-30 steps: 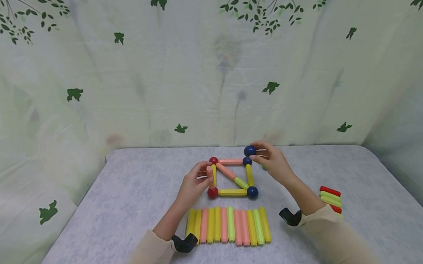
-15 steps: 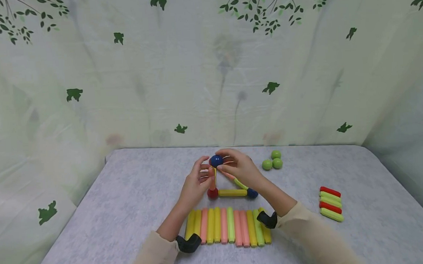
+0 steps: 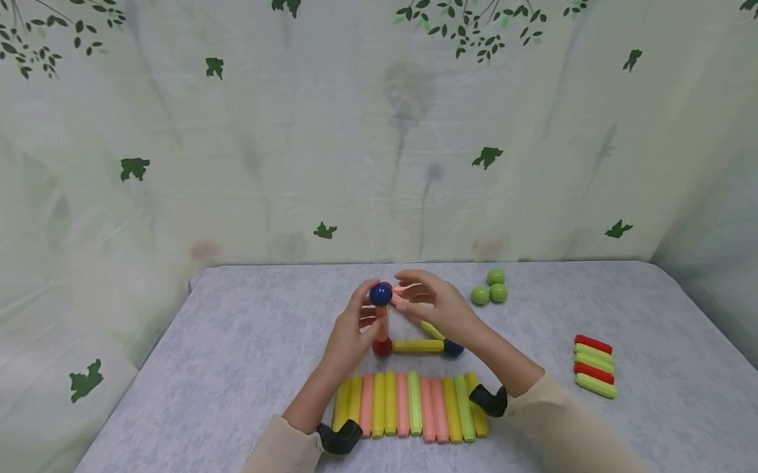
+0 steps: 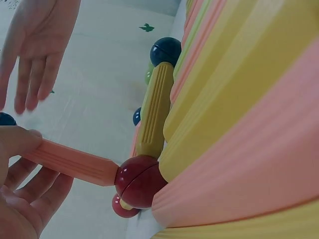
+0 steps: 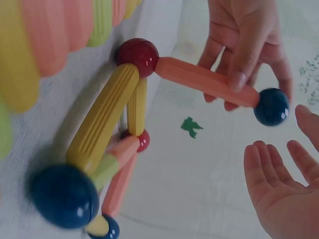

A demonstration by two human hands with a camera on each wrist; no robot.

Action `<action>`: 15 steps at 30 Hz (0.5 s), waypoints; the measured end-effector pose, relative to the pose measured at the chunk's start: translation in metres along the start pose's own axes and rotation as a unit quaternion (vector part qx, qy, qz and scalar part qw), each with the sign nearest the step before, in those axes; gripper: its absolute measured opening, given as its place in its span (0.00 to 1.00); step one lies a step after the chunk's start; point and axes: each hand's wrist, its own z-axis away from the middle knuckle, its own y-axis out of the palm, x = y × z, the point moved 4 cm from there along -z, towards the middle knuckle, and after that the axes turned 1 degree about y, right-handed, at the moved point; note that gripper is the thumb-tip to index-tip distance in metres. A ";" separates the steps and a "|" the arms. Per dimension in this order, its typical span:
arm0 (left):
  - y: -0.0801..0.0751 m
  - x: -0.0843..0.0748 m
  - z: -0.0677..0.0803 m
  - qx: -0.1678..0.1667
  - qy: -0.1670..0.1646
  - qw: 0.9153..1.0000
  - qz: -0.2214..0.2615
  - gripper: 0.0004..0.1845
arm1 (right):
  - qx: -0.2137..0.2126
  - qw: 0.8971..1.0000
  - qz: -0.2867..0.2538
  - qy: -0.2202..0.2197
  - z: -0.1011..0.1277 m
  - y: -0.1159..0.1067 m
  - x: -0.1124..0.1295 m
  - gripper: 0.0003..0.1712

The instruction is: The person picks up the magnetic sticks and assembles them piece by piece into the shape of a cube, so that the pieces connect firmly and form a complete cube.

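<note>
Left hand (image 3: 348, 338): fingers and thumb curled round an upright pink rod (image 5: 205, 81), which stands on the near-left red ball (image 3: 381, 346) of a flat frame on the grey table (image 3: 200, 389). Blue ball (image 3: 380, 293): seated on the top end of that rod, touching it. Right hand (image 3: 437, 306): fingers straight and spread, holding nothing, palm just beside the blue ball but apart from it, as the right wrist view shows plainly. Frame: a yellow rod (image 3: 417, 346) runs along the near edge from the red ball to a dark blue ball (image 3: 453, 347) at the near-right corner; further rods, pink and yellow-green, run back and diagonally to a second red ball (image 5: 141, 140) and another blue ball (image 4: 136, 116), partly hidden behind the hands in the head view. Row of rods (image 3: 410, 402): yellow, pink and green pieces laid side by side, touching, near the front of the frame and between the two wrists. Three green balls (image 3: 489, 288): clustered together on the table to the right of the right hand. Short stack of red and green rods (image 3: 594, 366): well apart at the table's right side. Backdrop: pale curtain (image 3: 373, 122) printed with green leaves.
</note>
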 end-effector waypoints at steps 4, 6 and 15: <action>-0.001 0.000 0.000 0.001 -0.003 1.000 -0.004 0.35 | -0.008 0.999 0.025 0.022 0.023 -0.016 -0.020 0.29; -0.002 -0.001 0.000 0.000 -0.004 1.000 -0.005 0.35 | -0.010 0.998 0.043 0.035 0.038 -0.024 -0.028 0.30; -0.003 -0.001 -0.001 -0.008 -0.018 1.000 -0.009 0.29 | 0.023 0.985 0.081 0.151 0.103 -0.029 -0.057 0.36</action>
